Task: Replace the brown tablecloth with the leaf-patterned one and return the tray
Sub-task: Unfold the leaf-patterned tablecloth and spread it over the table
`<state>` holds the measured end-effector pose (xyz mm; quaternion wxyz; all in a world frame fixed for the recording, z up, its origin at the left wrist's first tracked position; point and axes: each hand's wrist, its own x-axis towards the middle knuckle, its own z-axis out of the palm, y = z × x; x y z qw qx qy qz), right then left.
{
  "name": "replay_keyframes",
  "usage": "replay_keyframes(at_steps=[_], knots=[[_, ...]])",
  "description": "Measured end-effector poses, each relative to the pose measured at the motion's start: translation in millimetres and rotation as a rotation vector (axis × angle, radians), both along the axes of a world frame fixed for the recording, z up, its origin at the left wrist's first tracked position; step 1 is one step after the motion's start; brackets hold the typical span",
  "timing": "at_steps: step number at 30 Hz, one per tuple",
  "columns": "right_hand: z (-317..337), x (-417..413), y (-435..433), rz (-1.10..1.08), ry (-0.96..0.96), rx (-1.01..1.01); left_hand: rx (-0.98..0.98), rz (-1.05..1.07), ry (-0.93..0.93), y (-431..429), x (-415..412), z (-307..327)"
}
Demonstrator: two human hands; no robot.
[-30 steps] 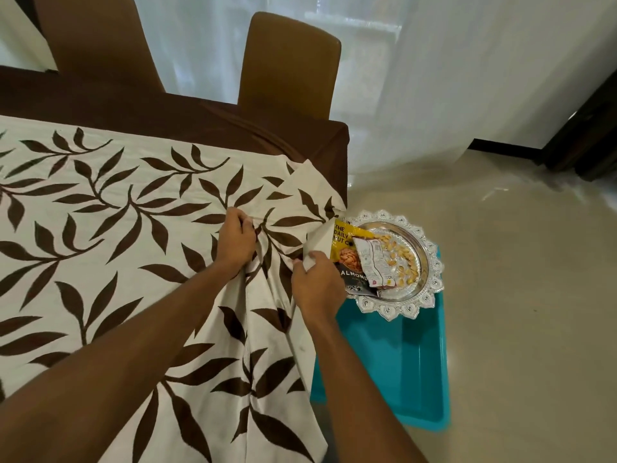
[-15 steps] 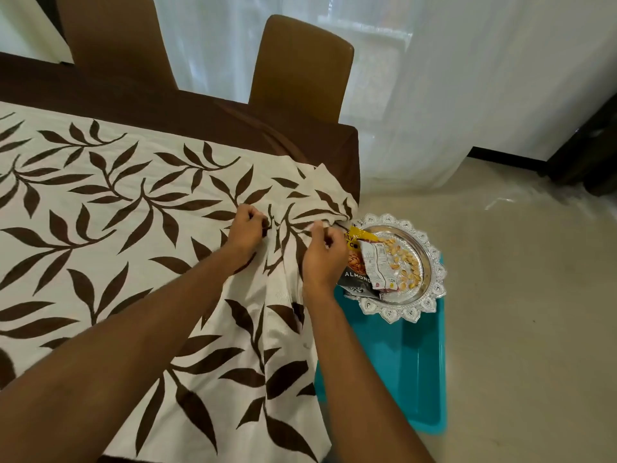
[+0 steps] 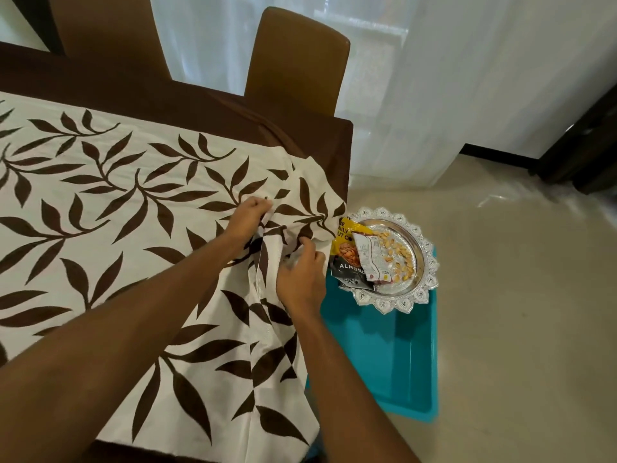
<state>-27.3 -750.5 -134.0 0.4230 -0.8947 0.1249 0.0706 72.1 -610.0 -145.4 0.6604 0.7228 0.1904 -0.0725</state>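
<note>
Now, at far left, find leaf-patterned tablecloth (image 3: pixel 110 208) lying flat over the desk (top itself hidden under cloth). Long axis left to right along the desk's length, right end falling over the desk's right edge and pointing down at the floor (image 3: pixel 517 295).

Note brown tablecloth (image 3: pixel 200 108) beneath it, showing as a bare strip along the far side and at the far right corner. Judge the swap unfinished: old cloth not yet off.

Further right, record left hand (image 3: pixel 248 217) on the top near the right edge, fingers curled, pinching a gather of leaf cloth. Just right and nearer, record right hand (image 3: pixel 302 279) at the drop, fingers curled round a bunched fold.

Compare with a second ago: then a pale corner flap held up beside the tray by the right hand. Now that hand lower, flap let down, corner draped over the edge. Tip just beside the snack packets in view; contact not determinable. Read as corner dressing well along at this end, folds between the hands not yet smoothed.

Right again, log tray (image 3: pixel 389 304): silver, scalloped rim, carrying almond packet (image 3: pixel 345 259) and loose nuts. Off the desk, perched on the teal bin (image 3: pixel 384 362) on the floor. Return step not begun.
</note>
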Motion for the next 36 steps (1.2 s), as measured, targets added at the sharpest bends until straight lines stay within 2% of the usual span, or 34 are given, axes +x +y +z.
replay_keyframes(at_steps=[4, 6, 9, 11, 13, 15, 18, 21, 23, 26, 30, 32, 34, 36], knots=[[7, 13, 8, -0.084, 0.124, 0.480, 0.047, -0.038, -0.001, -10, -4, 1], [8, 18, 0, -0.232, 0.074, 0.566, 0.054, -0.047, -0.006, -12, -4, 2], [5, 13, -28, -0.511, -0.067, 0.566, 0.106, -0.077, -0.016, -12, -4, -1], [0, 2, -55, -0.620, -0.112, 0.493, 0.160, -0.092, -0.014, -14, -3, -3], [-8, -9, -71, -0.527, -0.042, 0.389, 0.195, -0.090, -0.012, -16, -2, -5], [-8, -19, -63, -0.298, 0.043, 0.345, 0.279, -0.088, -0.020, -17, -1, -6], [-6, -29, -30, -0.004, 0.101, 0.082, 0.427, -0.116, -0.042, -21, -4, -10], [-6, -30, -2, 0.114, 0.096, -0.092, 0.510, -0.134, -0.045, -20, -8, -13], [-7, -28, 4, 0.109, 0.075, -0.065, 0.502, -0.122, -0.053, -20, -8, -14], [-9, -28, -13, -0.115, -0.011, 0.105, 0.480, -0.088, -0.081, -21, -8, -14], [-5, -39, -53, -0.487, -0.318, 0.211, 0.475, -0.084, -0.077, -22, -7, -14], [-1, -48, -66, -0.590, -0.425, 0.278, 0.450, -0.079, -0.076, -23, -7, -12], [-7, -56, -75, -0.484, -0.388, 0.269, 0.422, -0.107, -0.077, -24, -10, -8], [-19, -62, -86, -0.257, -0.174, 0.139, 0.457, -0.173, -0.079, -25, -14, -2]])
